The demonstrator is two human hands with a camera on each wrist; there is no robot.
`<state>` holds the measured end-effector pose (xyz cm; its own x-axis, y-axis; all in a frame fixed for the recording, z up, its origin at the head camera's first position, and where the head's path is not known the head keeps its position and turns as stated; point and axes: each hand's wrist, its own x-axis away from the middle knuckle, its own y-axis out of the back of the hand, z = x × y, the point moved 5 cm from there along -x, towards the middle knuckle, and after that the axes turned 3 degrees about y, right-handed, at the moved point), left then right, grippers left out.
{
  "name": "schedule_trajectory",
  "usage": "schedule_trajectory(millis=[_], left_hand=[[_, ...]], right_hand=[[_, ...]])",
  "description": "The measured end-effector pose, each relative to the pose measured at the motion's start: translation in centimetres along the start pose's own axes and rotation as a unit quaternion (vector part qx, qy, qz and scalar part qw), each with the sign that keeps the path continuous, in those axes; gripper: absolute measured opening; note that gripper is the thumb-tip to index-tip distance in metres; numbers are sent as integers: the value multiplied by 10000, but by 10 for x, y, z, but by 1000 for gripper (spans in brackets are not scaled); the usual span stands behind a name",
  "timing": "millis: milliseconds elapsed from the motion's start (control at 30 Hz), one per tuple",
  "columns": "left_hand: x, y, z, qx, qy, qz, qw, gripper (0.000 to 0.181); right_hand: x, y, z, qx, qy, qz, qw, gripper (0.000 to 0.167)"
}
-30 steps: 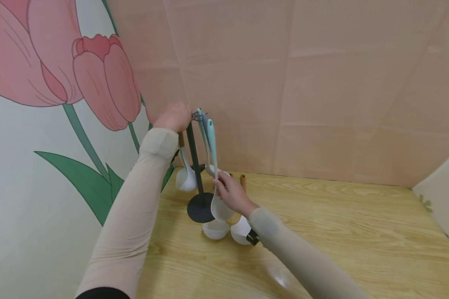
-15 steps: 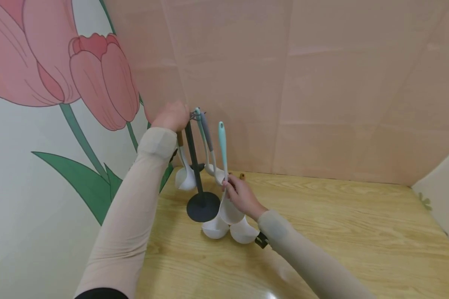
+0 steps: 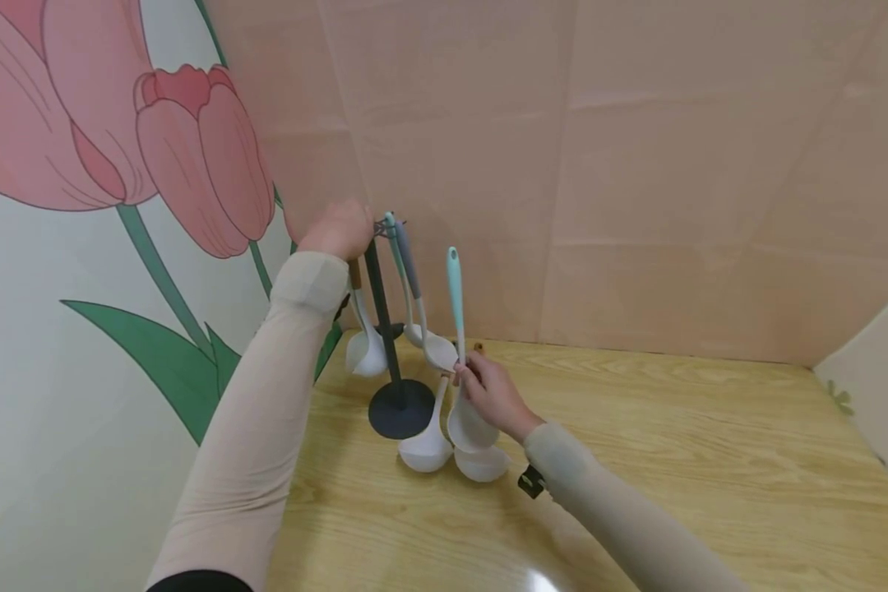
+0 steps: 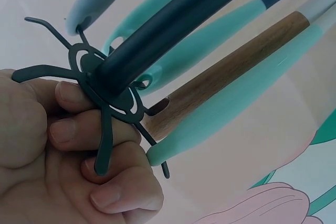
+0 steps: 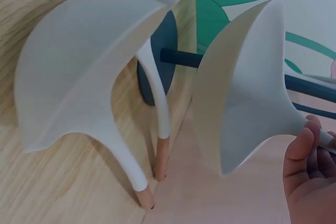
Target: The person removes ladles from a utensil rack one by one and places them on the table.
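My right hand [image 3: 497,399] pinches the stem of a white ladle [image 3: 472,423] with a turquoise handle that points up. In the right wrist view, the bowl of this ladle [image 5: 252,93] is apart from the dark utensil stand. My left hand [image 3: 340,228] grips the top of the utensil stand [image 3: 382,304]. In the left wrist view its curled fingers [image 4: 79,132] lie among the stand's hooks. Several utensils hang there, including a grey-handled one [image 3: 407,259], a turquoise-handled one [image 4: 199,59] and a wooden-handled one [image 4: 231,66].
Two white ladles with wooden handles, a left one [image 3: 423,452] and a right one [image 3: 481,469], lie on the wood-grain table [image 3: 636,460] in front of the stand's round base [image 3: 401,411]. A pinkish wall covering [image 3: 673,181] rises behind, and a tulip-patterned wall [image 3: 118,370] stands left.
My right hand has carried the turquoise-handled ladle rightward and slightly down, away from the stand. My left hand stays at the stand's top.
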<state>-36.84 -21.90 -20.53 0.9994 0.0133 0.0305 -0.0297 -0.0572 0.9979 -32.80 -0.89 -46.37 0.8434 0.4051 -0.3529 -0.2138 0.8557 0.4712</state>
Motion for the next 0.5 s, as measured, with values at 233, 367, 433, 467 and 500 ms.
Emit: schedule_trajectory(millis=[233, 367, 433, 467, 500], left_hand=[[-1, 0, 0, -50, 7, 0, 10000, 28], [0, 1, -1, -18, 15, 23, 10000, 29], [0, 1, -2, -161, -62, 33, 9998, 27], [0, 1, -2, -255, -96, 38, 9996, 26], [0, 1, -2, -350, -133, 50, 9993, 25]], right_hand=[[7, 6, -12, -70, -248, 14, 9997, 22], [10, 10, -17, -38, -324, -18, 9995, 21], [12, 12, -18, -12, -305, -8, 9995, 22], [12, 12, -19, -8, -292, 2, 9996, 22], [13, 13, -20, -8, -276, 6, 9996, 23]])
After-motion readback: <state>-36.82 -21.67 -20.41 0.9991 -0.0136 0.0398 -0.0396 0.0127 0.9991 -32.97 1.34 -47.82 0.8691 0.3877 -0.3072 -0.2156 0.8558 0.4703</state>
